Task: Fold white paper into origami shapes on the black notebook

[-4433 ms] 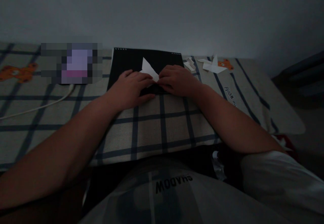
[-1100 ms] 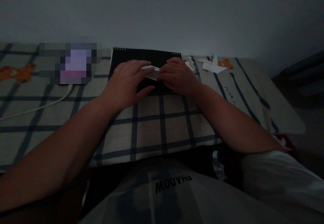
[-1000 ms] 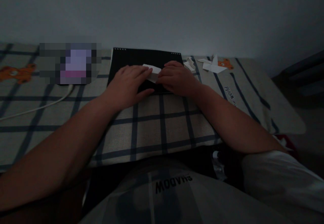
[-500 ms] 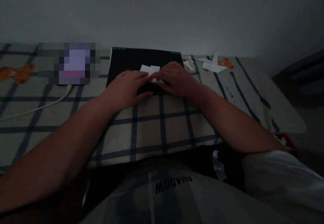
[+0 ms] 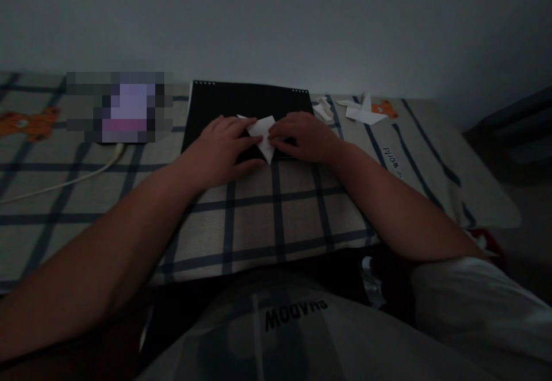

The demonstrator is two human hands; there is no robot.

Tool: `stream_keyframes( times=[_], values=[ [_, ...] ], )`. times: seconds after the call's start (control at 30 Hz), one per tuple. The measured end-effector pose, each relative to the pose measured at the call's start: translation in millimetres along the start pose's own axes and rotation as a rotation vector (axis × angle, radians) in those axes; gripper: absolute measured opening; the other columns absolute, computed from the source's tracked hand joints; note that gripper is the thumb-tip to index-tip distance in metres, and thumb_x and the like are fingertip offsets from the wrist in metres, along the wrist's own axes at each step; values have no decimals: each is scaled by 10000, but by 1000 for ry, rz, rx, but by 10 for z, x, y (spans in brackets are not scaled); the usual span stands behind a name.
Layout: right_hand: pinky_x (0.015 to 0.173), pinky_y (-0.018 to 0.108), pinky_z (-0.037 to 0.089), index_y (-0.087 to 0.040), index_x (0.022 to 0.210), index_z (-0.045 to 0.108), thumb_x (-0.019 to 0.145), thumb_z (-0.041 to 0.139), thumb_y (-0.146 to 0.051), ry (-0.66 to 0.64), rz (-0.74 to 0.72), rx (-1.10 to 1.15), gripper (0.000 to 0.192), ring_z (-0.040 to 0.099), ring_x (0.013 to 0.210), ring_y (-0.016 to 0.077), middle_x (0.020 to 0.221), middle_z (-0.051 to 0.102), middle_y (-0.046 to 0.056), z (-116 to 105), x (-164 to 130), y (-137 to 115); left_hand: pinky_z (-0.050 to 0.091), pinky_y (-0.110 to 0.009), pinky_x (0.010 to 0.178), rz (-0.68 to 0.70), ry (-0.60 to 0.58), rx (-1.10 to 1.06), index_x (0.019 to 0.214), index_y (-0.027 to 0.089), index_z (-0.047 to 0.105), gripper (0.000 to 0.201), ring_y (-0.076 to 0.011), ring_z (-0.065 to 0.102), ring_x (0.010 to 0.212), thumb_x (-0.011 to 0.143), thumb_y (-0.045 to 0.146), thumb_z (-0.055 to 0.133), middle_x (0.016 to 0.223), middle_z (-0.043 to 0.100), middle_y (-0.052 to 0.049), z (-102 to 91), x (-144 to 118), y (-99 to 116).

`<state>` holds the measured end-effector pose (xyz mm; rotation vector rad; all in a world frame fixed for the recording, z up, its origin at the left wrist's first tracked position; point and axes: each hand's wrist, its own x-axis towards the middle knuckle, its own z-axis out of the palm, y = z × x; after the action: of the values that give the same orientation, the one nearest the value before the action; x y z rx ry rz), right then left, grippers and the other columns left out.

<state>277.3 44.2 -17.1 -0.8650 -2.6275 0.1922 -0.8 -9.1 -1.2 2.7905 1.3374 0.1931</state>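
The left hand [image 5: 222,148] lies palm-down with its fingertips pressing the left part of a small folded white paper [image 5: 264,134], and the right hand [image 5: 304,137] meets it from the other side, fingertips pinching or pressing the paper's right edge; neither hand is clenched, both are flattened onto the sheet. The paper sits at the near edge of a black board [image 5: 241,102], its pointed lower tip reaching just past that edge toward the checked cloth [image 5: 276,220] that covers the surface below. By its look the paper is very light, thin and soft enough to crease, so it should hold a fold but tear or crumple under a rough grip; it would likely slide on the smooth black board unless held down. The safest hold looks to be at the folded edges and corners, where layers double up, with one hand pinning while the other works. Outward, to the right beyond the board, several white paper scraps [image 5: 362,112] lie loose on the cloth, well apart from the hands, near an orange bear print [image 5: 386,108]. To the left sits a blurred-out object [image 5: 121,108] with a pale cable [image 5: 64,183] trailing from it across the cloth. No container shows in the dim view, so nothing can be said of contents.
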Motion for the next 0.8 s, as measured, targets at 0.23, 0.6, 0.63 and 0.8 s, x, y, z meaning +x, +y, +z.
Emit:
stream_keyframes(
  times=[0.23,0.6,0.63,0.8],
  values=[
    [1066,482,555,-226,1206,870,1127,575,-379,15,-64,48,341,753,1149,308,1185,867,130,-11,-9,-20,415,-630,1365,31,-4,10,1661,201,686,689,-446,531,1649,1157,608,451,1788,596,-172,7,20,-25],
    [1149,583,556,-261,1328,860,1105,620,-454,104,-79,62,380,715,1300,350,1339,830,130,9,-32,143,294,-627,1443,38,-113,-32,1781,280,538,688,-360,450,1750,1166,574,450,1892,481,-110,-50,5,19],
    [1152,578,551,-255,1341,860,1099,631,-454,93,-79,62,388,708,1308,349,1362,822,132,13,-40,174,286,-629,1446,43,-127,-32,1780,277,541,692,-361,433,1761,1165,581,454,1902,463,-110,-52,5,20],
    [1116,554,539,-218,1343,874,1092,650,-433,37,-72,63,400,675,1295,349,1393,794,156,21,-64,240,336,-611,1425,88,-71,-76,1758,259,578,713,-382,463,1734,1141,607,498,1882,493,-125,-56,4,12]
  ],
)
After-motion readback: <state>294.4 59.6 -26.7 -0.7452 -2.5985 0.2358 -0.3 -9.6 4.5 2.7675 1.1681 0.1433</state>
